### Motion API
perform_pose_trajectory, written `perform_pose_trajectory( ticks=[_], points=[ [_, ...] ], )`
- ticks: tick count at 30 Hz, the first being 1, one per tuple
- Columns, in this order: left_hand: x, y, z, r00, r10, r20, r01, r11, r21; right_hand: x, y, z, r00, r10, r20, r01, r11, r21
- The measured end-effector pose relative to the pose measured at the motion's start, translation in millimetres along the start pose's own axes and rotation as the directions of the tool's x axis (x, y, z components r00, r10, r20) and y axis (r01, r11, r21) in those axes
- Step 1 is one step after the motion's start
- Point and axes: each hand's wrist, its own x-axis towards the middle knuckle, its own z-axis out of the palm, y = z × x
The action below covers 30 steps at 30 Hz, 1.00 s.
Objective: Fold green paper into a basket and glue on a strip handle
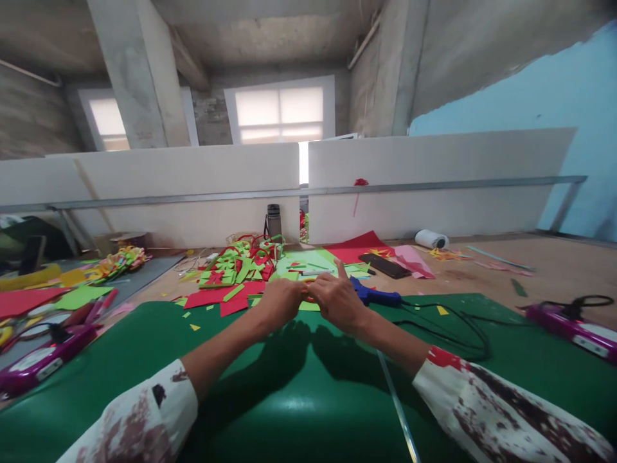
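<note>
My left hand (283, 301) and my right hand (337, 299) meet above the green mat (289, 411). Both have their fingers closed, and the right thumb points up. Between them shows a small piece with an orange-red edge (309, 289); the fingers cover most of it, so I cannot tell its kind. A blue glue gun (383, 297) lies just right of my right hand, its black cord running right. Beyond the hands lie light green paper sheets (301, 260) with cut strips. Left of them is a heap of green and red paper cut-outs (241, 265).
A clear glue stick (398, 408) lies on the mat. Behind are a black phone (384, 265), red paper (359, 244), a white roll (432, 239) and a dark bottle (274, 222). Purple power strips sit at right (576, 328) and left (45, 360). A white panel (193, 173) stands behind.
</note>
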Motion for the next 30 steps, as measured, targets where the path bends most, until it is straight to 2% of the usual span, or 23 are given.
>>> perform_pose_trajectory(
  ticks=[4, 11, 17, 20, 23, 26, 30],
  points=[
    [0.8, 4.3, 12.0, 0.998, -0.019, 0.052, 0.018, 0.999, 0.032, -1.3, 0.8, 5.6, 1.0, 0.01, -0.021, -0.01, 1.0, -0.009],
    [-6.4, -11.6, 2.3, 0.995, -0.052, 0.084, 0.045, 0.996, 0.076, -2.1, 5.6, 3.3, 0.999, 0.036, -0.014, -0.036, 0.999, -0.017],
    [-3.3, -39.8, 3.8, 0.993, -0.084, 0.084, 0.076, 0.993, 0.093, -4.1, 38.6, -4.7, 0.995, 0.098, 0.006, -0.097, 0.995, -0.038],
    [-3.4, -47.7, 4.6, 0.992, -0.099, 0.082, 0.09, 0.99, 0.11, -3.1, 47.8, -11.8, 0.986, 0.164, -0.032, -0.166, 0.983, -0.074],
    [-5.0, -35.7, 6.6, 0.995, -0.055, 0.086, 0.046, 0.993, 0.106, -2.1, 31.2, -12.2, 0.989, 0.132, -0.072, -0.137, 0.988, -0.072],
    [-7.6, -11.2, 9.9, 0.994, 0.046, 0.104, -0.052, 0.997, 0.062, -4.0, 2.8, -4.0, 0.996, -0.051, -0.079, 0.045, 0.996, -0.074],
    [-13.1, 5.9, 12.9, 0.986, 0.119, 0.116, -0.123, 0.992, 0.022, -10.7, -12.0, 4.4, 0.993, -0.085, -0.084, 0.077, 0.992, -0.099]
  ],
)
